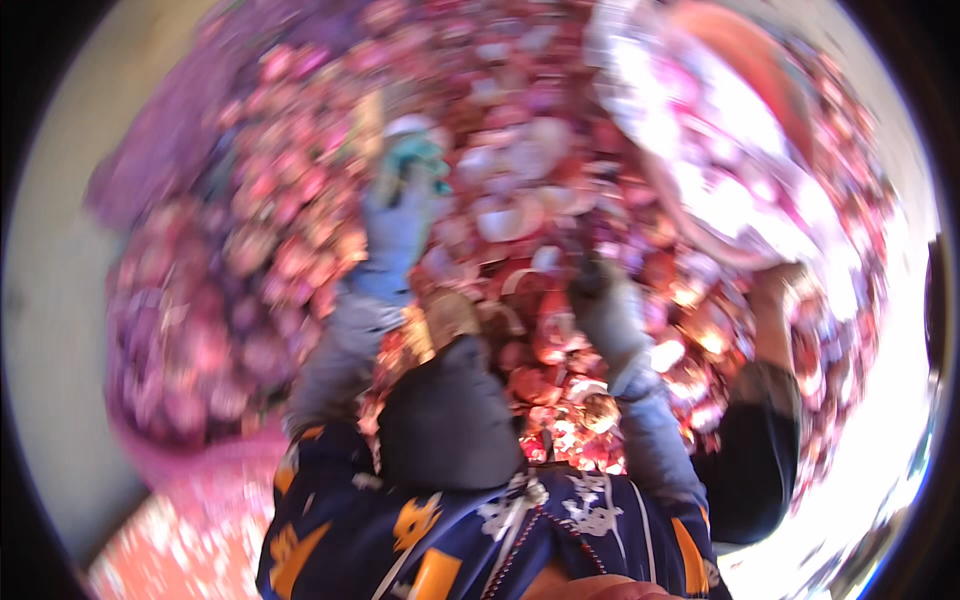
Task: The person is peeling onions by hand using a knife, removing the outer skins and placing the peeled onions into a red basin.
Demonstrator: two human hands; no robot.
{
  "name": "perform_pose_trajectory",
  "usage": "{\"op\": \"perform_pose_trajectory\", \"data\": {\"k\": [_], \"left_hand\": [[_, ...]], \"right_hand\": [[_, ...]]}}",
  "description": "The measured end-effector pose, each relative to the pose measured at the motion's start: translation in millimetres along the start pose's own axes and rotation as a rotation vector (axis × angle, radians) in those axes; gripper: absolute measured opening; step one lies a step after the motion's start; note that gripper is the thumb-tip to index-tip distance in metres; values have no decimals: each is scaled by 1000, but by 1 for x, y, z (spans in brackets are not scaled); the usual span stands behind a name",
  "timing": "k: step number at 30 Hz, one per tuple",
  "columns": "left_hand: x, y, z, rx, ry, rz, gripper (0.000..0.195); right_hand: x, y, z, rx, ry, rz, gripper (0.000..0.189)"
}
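Red onions or shallots (285, 172) lie in a large heap before me, with pale, whitish ones among them in the middle. My left hand (405, 195), in a grey and green work glove, is over the heap left of centre; a small pale thing shows at its fingertips, but blur hides whether it is held. My right hand (604, 300), in a greyish glove with dark fingers, reaches down onto the onions right of centre. Its fingers are blurred, and whatever lies under them is hidden.
A purple mesh sack (172, 142) lies at the left, with a pink mesh edge (202, 465) below it. At the upper right is a white basin or sack rim (720, 150), beside an orange-red rounded thing (757, 60). My bare feet rest among the onions.
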State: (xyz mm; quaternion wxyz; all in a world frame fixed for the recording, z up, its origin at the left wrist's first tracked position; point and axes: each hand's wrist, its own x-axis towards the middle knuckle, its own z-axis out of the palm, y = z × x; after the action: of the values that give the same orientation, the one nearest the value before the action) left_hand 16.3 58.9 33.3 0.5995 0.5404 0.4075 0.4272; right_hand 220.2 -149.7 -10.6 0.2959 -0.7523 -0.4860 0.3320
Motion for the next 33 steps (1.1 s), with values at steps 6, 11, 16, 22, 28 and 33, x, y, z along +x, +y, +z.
{"op": "perform_pose_trajectory", "data": {"k": [6,11,16,22,28,33], "left_hand": [[-137,-128,-160,471,51,-311,38],[-39,-125,-232,1270,263,-51,57],[34,-162,-249,1416,306,-207,70],[98,-172,-244,1293,-140,-537,68],[39,-195,-190,945,-352,-306,64],[-42,-173,-129,1080,-206,-129,54]], "right_hand": [[5,-47,22,105,-52,-81,14],[8,-78,49,182,-112,-63,13],[17,-98,65,121,-202,-153,18],[23,-101,68,17,-198,-177,19],[28,-112,78,89,-170,-139,15],[23,-107,73,126,-179,-88,14]]}}
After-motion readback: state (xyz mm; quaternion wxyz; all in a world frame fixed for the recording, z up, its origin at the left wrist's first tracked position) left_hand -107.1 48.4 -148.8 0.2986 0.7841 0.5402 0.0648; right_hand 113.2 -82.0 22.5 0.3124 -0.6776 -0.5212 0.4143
